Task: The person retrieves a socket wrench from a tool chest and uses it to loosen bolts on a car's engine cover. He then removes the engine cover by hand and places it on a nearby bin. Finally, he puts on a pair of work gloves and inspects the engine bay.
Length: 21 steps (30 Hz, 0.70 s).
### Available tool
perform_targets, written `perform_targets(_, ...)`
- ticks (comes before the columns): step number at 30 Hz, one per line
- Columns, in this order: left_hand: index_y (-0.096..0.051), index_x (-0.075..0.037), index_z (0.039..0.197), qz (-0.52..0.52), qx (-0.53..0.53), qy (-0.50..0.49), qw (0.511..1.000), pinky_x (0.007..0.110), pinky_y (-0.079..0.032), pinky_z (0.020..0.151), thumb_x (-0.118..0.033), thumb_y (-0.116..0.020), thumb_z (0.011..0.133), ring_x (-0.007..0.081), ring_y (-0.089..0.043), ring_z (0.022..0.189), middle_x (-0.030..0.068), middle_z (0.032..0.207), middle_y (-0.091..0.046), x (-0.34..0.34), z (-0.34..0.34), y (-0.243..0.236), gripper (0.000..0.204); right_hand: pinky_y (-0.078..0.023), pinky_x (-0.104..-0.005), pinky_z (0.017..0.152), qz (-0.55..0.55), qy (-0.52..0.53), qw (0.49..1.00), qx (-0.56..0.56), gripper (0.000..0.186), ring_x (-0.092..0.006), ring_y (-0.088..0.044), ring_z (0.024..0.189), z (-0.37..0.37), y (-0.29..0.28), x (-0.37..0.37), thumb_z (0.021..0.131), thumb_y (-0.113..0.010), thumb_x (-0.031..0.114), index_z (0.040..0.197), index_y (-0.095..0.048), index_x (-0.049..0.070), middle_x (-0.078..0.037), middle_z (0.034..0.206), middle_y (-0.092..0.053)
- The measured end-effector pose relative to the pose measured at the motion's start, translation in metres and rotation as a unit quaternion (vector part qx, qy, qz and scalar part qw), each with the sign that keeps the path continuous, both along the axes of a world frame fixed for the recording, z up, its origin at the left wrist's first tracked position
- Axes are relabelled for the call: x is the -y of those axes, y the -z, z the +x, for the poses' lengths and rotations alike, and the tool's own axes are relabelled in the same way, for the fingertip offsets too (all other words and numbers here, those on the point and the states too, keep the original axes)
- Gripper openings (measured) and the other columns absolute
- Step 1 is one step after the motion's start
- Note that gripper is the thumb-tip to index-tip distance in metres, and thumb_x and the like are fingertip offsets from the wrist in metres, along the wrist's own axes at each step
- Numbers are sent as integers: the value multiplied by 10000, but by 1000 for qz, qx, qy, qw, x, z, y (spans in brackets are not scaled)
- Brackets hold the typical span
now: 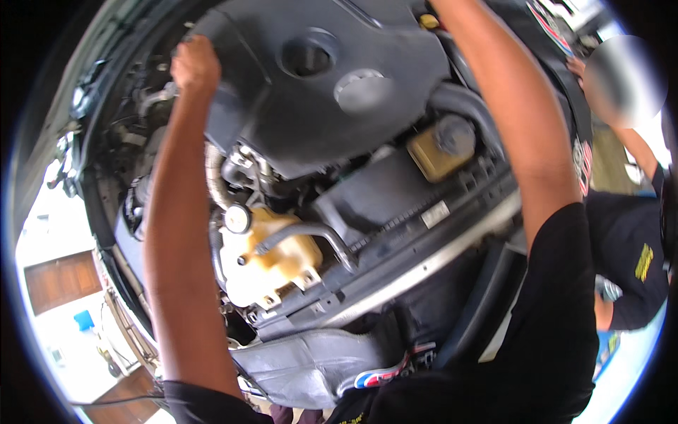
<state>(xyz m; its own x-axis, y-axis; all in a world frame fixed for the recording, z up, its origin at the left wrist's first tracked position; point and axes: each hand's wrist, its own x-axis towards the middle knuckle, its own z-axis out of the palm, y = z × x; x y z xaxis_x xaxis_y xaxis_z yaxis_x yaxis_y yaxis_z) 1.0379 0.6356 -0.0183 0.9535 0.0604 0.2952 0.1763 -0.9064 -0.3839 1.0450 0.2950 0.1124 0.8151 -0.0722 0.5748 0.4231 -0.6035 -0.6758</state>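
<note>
Left hand (195,65): far left, fingers curled over the left edge of the engine cover (332,78); grasping it.
Right hand: out of view past the top edge; only the right forearm (522,120) shows, reaching far over the cover's right side. Finger state cannot be told.
Engine cover: large dark plastic shell, far centre of the bay, with a round hole and a pale oval patch on top. Its near edge appears raised above the hoses below, though the fisheye bend leaves this uncertain.
Below the cover: ribbed hose (212,177) and metal fittings, close under the near-left corner.
Coolant tank (265,261): yellowed, near left, black cap, a black hose (311,237) crossing it. Apart from the cover.
Small reservoir (441,148): yellowish, dark cap, right of centre, just beside the cover's right edge.
Radiator support (395,275): near, running left to right.
Other person (628,240): far right, dark shirt, hands not on the cover.
Step judged: handling the cover with both arms, one at each side.
Advice: keep the grip even on both sides and the cover level; move it straight, not twisted, so no mount binds.
Risk: near-left corner may snag the ribbed hose; right edge may knock the small reservoir.
</note>
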Motion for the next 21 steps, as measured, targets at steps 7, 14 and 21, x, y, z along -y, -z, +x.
perform_targets(7, -651, -99, 1267, -1, -50, 80, 996, 552, -516, 1011, -323, -489, 1022, 467, -618, 1235, 238, 1318, -658, -72, 53, 6, 369, -469, -421, 606, -439, -233, 849, -178, 271, -257, -629, 623, -239, -7, 92, 1004, -626, 285, 886, -679, 46, -82, 678, -651)
perform_targets(14, -627, -57, 1211, 1, 0, 126, 992, 527, -582, 928, -281, -464, 1076, 458, -676, 1132, 222, 1234, -690, -66, 48, 36, 308, -501, -435, 707, -444, -9, 859, -252, 59, -336, -678, 800, -432, 33, 173, 938, -665, 109, 992, -677, 89, -84, 875, -704)
perform_targets(21, -612, -45, 1230, 52, 54, 137, 988, 494, -630, 861, -181, -489, 1054, 413, -731, 1047, 201, 1191, -707, -76, 59, 38, 255, -535, -426, 621, -32, 262, 844, -467, 305, -295, -644, 562, -559, 65, 180, 1021, -638, 277, 921, -635, -12, -139, 696, -647)
